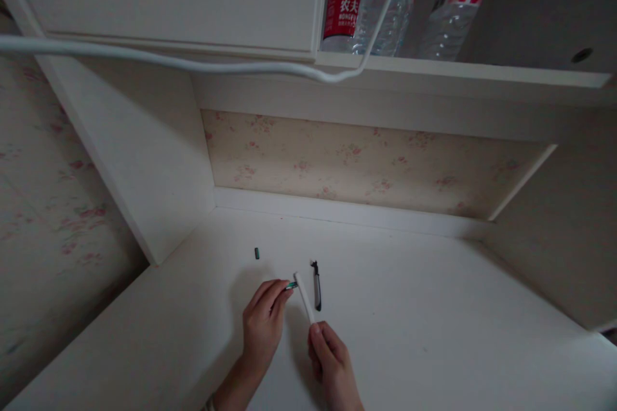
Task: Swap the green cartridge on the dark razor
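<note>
My right hand (330, 359) is closed around the lower end of a white pen barrel (304, 297), which points up and away over the white desk (434, 321). My left hand (264, 324) pinches a small green piece (291, 285) at the barrel's upper tip. A black pen part with a white tip (317, 285) lies on the desk just right of the barrel. A small dark green cap (257, 253) rests on the desk farther back and left, apart from both hands.
A white side panel (144, 160) walls the desk on the left, and floral wallpaper (366, 164) backs it. Overhead, a shelf (457, 70) holds water bottles (344, 0). A white cable (193, 64) hangs across below the cabinet.
</note>
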`<state>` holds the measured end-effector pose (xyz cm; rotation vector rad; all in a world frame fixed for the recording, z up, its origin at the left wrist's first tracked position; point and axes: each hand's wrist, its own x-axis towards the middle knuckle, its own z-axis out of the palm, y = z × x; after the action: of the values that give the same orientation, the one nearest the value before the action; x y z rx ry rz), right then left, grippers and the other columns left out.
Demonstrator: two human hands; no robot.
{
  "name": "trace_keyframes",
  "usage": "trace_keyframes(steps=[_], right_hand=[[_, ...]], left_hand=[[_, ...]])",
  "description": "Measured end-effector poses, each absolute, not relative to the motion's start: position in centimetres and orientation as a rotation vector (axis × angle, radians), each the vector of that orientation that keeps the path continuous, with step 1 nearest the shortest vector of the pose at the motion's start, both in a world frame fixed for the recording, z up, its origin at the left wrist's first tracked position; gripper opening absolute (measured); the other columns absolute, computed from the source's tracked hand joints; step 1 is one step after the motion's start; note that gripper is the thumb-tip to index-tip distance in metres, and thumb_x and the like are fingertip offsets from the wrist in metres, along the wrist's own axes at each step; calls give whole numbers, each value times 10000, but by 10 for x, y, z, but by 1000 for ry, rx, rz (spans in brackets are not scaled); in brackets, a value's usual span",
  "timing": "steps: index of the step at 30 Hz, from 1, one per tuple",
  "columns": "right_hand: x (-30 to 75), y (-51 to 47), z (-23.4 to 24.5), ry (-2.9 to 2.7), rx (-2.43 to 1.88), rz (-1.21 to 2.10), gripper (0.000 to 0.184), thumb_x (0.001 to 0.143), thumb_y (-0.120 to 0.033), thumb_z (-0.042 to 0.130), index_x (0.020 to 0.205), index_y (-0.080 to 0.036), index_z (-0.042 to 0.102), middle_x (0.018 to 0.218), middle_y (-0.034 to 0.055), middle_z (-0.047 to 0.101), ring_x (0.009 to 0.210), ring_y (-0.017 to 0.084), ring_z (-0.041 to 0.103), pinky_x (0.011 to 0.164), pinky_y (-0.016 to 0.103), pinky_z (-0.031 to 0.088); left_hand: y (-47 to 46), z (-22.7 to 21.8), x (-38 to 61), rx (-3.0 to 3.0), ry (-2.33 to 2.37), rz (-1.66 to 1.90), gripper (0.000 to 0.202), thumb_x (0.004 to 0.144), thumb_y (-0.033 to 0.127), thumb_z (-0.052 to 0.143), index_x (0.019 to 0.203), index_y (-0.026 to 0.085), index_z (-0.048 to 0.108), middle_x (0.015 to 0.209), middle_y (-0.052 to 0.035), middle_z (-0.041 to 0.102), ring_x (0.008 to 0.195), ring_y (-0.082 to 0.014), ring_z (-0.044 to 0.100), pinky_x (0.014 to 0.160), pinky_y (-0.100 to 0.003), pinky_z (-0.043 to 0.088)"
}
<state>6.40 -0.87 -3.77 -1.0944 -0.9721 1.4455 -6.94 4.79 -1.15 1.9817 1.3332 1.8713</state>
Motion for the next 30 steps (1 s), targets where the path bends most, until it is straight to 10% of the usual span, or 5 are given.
trace_keyframes(steps=[30], right_hand=[[65,-9,-41,-1074,-1115,1393,595,789,-762,540,676,-187,437,561,-57,296,482,91,221,420,218,156]], left_hand=[[48,-11,-70,1920,1313,1873,131,910,260,564,937,202,678,867,-37,681,794,-160,662,734,-243,564]])
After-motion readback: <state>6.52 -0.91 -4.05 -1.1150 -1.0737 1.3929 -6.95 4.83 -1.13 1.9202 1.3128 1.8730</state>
